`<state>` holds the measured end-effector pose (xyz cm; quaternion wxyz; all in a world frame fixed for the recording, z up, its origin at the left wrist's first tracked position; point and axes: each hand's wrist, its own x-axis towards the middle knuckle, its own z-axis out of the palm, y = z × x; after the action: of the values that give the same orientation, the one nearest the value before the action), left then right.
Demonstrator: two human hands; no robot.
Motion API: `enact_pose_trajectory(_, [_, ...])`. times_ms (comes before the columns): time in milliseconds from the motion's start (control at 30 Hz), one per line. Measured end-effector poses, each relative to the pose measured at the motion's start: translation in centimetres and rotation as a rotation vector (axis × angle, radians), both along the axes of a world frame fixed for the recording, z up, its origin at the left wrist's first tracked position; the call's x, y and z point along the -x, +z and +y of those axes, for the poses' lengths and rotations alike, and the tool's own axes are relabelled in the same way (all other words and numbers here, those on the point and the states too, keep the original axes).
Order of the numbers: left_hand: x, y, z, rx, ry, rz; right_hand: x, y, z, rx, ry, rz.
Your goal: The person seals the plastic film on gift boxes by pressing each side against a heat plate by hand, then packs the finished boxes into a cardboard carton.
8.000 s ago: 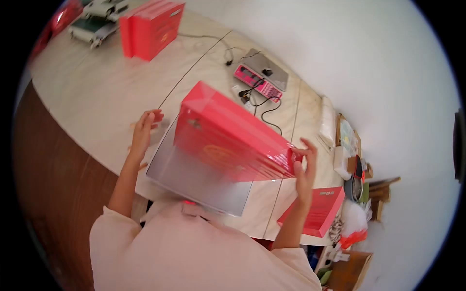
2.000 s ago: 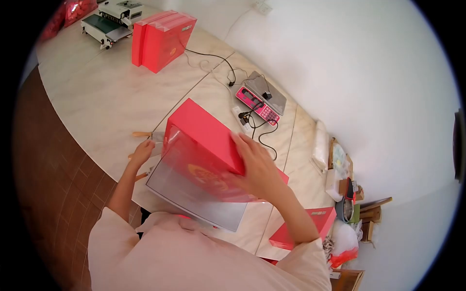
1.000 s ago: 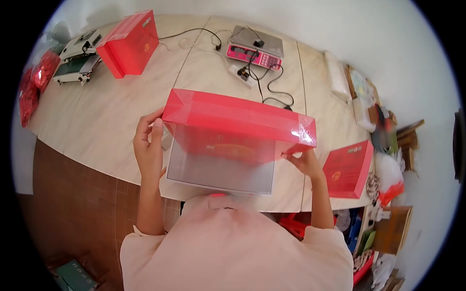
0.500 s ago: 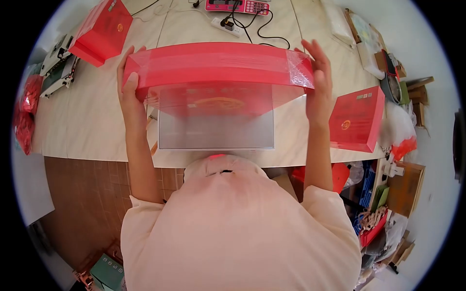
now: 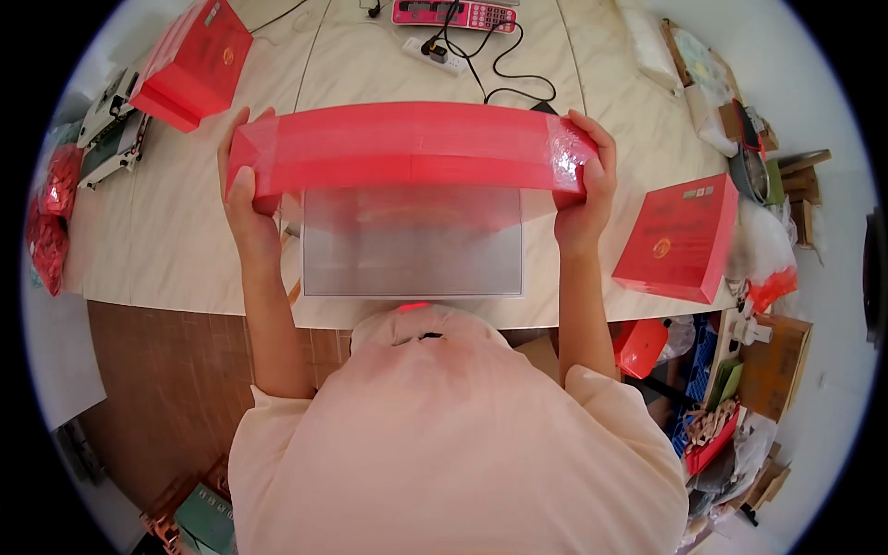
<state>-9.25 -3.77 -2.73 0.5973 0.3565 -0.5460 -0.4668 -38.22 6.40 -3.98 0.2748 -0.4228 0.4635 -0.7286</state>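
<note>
The middle box (image 5: pixel 412 143) is bright red. The right box (image 5: pixel 680 227) is red too, with a round gold mark (image 5: pixel 661 248). The table (image 5: pixel 176 222) is creamy with soft grey streaks. The panel (image 5: pixel 412 261) is silvery grey, the keypad (image 5: pixel 490 17) pink, the floor (image 5: pixel 171 379) brown with thin lines, the shirt (image 5: pixel 453 444) pale peach

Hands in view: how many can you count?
2: the left hand holds the wide red box by its left end, the right hand by its right. No others show.
</note>
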Motion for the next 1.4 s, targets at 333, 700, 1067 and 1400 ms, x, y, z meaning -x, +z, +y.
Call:
enact_pose_trajectory(333, [1.7, -0.7, 1.1, -0.100, -0.055, 0.152, 1.3, 6.1, 1.1, -0.006, -0.219, 0.538])
enact_pose_trajectory(700, [2.7, -2.6, -0.4, -0.006, -0.094, 0.171, 2.6, 5.6, 2.0, 0.022, -0.295, 0.429])
enact_pose_trajectory(1067, [-3.9, -1.6, -1.7, 0.044, 0.116, 0.009, -3.4, 1.1, -1.9, 0.035, -0.162, 0.309])
enact_pose_trajectory(1400, [-7.2, -1.4, -2.5, 0.042, 0.175, -0.080, -5.9, -0.2, -3.4, 0.117, -0.077, 0.348])
